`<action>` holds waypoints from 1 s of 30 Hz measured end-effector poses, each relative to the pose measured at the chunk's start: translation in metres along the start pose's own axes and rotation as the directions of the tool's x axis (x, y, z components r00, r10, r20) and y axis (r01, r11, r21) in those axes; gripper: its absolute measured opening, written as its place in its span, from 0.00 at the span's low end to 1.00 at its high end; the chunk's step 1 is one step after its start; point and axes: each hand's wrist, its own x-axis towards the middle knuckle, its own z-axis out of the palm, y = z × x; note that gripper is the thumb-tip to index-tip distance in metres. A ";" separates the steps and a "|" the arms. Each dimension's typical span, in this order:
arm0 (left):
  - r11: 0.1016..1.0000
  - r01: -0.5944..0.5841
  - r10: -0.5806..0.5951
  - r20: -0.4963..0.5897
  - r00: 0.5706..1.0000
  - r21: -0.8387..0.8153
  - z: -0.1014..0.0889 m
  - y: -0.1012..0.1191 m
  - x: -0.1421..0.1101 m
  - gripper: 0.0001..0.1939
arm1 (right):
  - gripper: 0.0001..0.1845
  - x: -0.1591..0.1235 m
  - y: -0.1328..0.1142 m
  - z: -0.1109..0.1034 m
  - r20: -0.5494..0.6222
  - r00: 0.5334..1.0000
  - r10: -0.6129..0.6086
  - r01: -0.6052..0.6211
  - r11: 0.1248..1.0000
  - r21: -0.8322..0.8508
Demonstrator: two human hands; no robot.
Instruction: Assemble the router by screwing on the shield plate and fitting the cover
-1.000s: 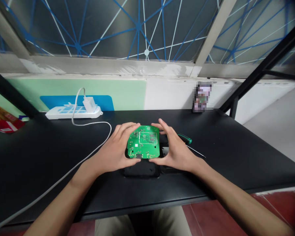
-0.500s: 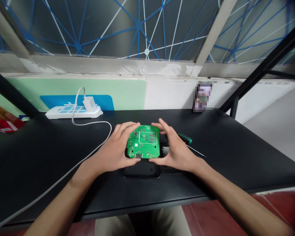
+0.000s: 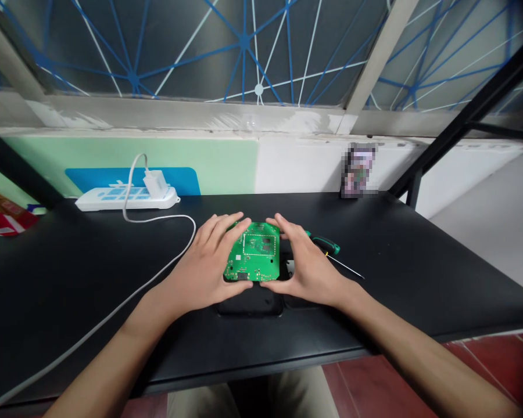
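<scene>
A green circuit board is held up between my two hands over the black table. My left hand grips its left side, thumb at the lower edge and fingers along the top. On the other side, my right hand holds the board's right edge the same way. Below the board lies a black plastic casing, partly hidden by the board and my hands. Behind my right hand rests a screwdriver with a green and black handle, its thin shaft pointing right.
A white power strip with a plugged-in charger stands at the back left. Its white cable runs across the table's left side. A phone leans on the wall, and a red packet lies far left.
The board and both hands have shifted very slightly left. My left fingers have moved a little further over the board's top edge, and more of the screwdriver handle shows.
</scene>
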 end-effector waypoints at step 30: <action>0.986 0.161 -0.166 -0.248 0.954 -0.040 -0.010 0.009 0.003 0.54 | 0.72 0.002 -0.006 0.008 -0.070 0.998 -0.004 0.025 0.953 0.301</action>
